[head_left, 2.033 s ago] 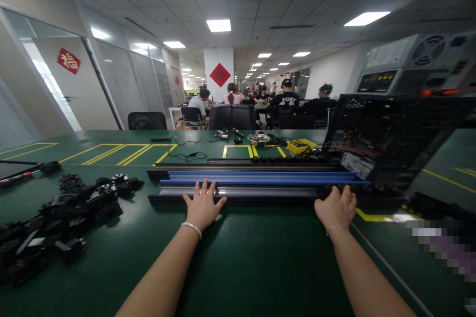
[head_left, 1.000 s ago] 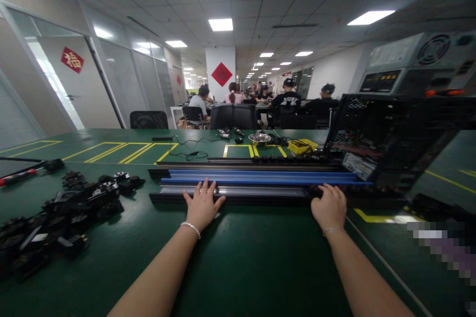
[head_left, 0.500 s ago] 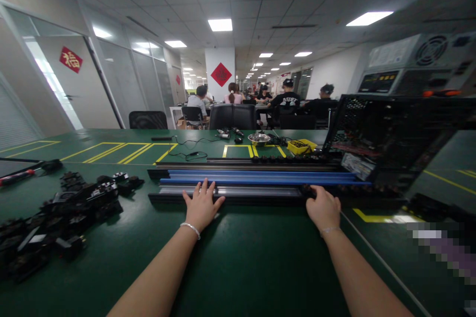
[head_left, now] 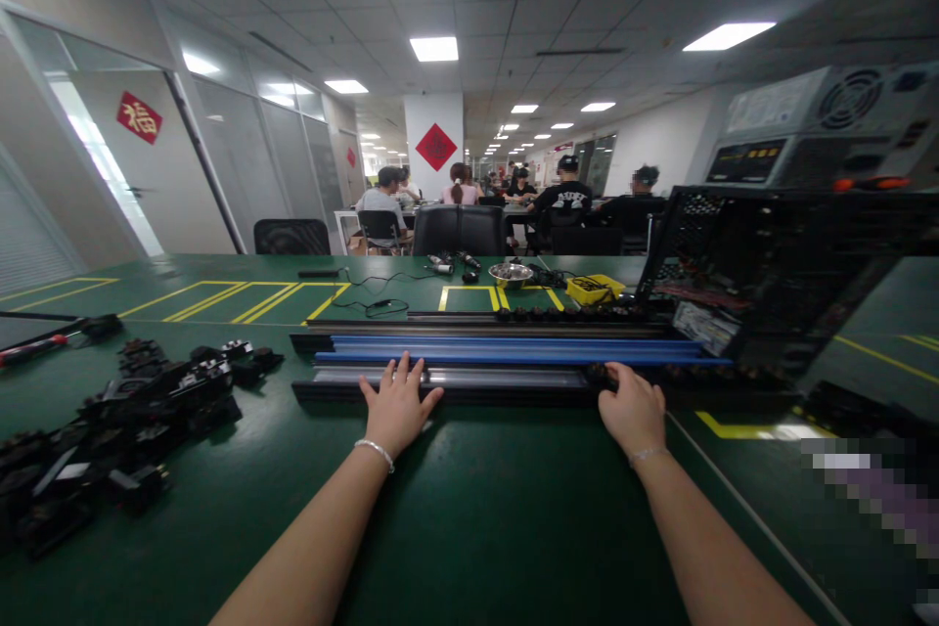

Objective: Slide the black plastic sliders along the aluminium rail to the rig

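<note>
My left hand (head_left: 396, 406) lies with its fingers spread over the nearest rail, a long black channel with a silvery inside (head_left: 506, 378). At that rail's right part, my right hand (head_left: 632, 411) has its fingers curled round a small black part (head_left: 598, 375) seated on the channel. The part's shape is mostly covered by the fingers. Just behind, a blue rail (head_left: 514, 348) runs parallel to the nearest one. More dark parts (head_left: 682, 378) sit in a row on the rail to the right of my right hand.
Black parts (head_left: 147, 421) are heaped on the green table (head_left: 499, 509) at left. An open computer case (head_left: 799, 274) carrying power supplies (head_left: 799, 108) stands at right. Further back are a metal bowl (head_left: 512, 272), a yellow basket (head_left: 593, 290) and cables. Several people sit beyond.
My right hand has shifted slightly left along the rail, the small black part moving with it. My left hand stays in the same place.
</note>
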{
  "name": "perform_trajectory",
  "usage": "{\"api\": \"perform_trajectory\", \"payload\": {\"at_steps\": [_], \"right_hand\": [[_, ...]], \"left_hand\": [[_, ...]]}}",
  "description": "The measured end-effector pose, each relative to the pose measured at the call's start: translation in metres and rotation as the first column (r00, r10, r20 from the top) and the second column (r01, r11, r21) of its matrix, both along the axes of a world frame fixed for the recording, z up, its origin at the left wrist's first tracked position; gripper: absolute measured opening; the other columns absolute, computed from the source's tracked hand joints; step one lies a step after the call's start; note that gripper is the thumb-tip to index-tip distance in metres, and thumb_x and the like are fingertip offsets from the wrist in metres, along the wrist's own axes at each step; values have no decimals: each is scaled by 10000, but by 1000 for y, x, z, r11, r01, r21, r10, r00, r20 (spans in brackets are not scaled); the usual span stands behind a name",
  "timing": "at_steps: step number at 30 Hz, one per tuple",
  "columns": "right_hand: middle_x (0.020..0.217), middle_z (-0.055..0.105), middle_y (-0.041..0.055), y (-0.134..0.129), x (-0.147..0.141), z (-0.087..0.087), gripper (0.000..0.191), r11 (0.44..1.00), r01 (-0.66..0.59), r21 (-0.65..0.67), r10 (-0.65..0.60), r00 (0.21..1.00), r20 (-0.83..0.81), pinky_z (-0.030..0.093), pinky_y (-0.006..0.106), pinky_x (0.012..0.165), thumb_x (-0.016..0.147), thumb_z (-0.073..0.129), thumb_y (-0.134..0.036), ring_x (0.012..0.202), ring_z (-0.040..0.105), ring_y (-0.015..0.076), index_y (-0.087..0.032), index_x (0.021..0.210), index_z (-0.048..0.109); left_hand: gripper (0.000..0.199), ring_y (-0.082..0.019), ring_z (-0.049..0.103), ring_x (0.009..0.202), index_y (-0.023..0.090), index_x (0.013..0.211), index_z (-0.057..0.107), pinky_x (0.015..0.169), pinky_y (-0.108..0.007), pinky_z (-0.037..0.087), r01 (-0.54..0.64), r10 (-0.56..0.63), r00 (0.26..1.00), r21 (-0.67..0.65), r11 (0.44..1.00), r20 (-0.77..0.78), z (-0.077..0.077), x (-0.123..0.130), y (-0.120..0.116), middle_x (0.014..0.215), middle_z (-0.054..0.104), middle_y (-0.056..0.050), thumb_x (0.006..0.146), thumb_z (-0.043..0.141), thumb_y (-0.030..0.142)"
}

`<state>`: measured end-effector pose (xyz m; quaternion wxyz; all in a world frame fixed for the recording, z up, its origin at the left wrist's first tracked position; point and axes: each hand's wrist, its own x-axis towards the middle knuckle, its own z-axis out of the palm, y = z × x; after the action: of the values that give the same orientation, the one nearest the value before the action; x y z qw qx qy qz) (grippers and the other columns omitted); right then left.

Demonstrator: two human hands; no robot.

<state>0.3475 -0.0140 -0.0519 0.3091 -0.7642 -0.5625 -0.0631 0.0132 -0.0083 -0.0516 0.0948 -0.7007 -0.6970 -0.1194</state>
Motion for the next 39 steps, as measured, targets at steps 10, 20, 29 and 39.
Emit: {"api": "perform_trajectory", "payload": {"at_steps": [10, 20, 29, 39], "right_hand": [[1053, 616, 87, 0, -1, 0, 433, 1000, -24, 17, 24, 1000, 4, 240, 461, 991, 671, 390, -152, 1031, 511, 228, -168, 1075, 542], [1054, 620, 77, 2, -4, -2, 437, 994, -101, 32, 101, 995, 12, 224, 446, 1002, 669, 384, -145, 1041, 509, 216, -177, 1074, 545], [1077, 612, 83, 1, -9, 1, 453, 985, -171, -8, 171, 985, 38, 264, 404, 994, 674, 385, -142, 1061, 507, 209, -152, 1098, 545], [1039, 632, 90, -1, -16, 4, 456, 970, -245, 10, 244, 969, 20, 308, 389, 973, 661, 382, -119, 1011, 535, 206, -133, 1084, 553]], "left_hand": [[629, -321, 208, 1313, 264, 1333, 343, 963, -693, 121, 6, -6, 1000, 10, 1000, 2, -1, 0, 0, 1456, 236, -72, 817, 225, 602], [616, -325, 201, 1314, 265, 1332, 349, 971, -682, 127, -5, 5, 1000, -10, 1000, 8, 2, 1, -1, 1455, 240, -75, 816, 263, 590], [634, -316, 207, 1314, 270, 1328, 352, 967, -690, 107, 13, -13, 1000, 8, 1000, 9, -2, -1, 1, 1456, 236, -71, 813, 215, 614], [649, -317, 223, 1307, 260, 1324, 358, 958, -703, 110, 22, -23, 1000, 30, 999, 5, -5, -2, 3, 1453, 245, -70, 812, 186, 620]]}}
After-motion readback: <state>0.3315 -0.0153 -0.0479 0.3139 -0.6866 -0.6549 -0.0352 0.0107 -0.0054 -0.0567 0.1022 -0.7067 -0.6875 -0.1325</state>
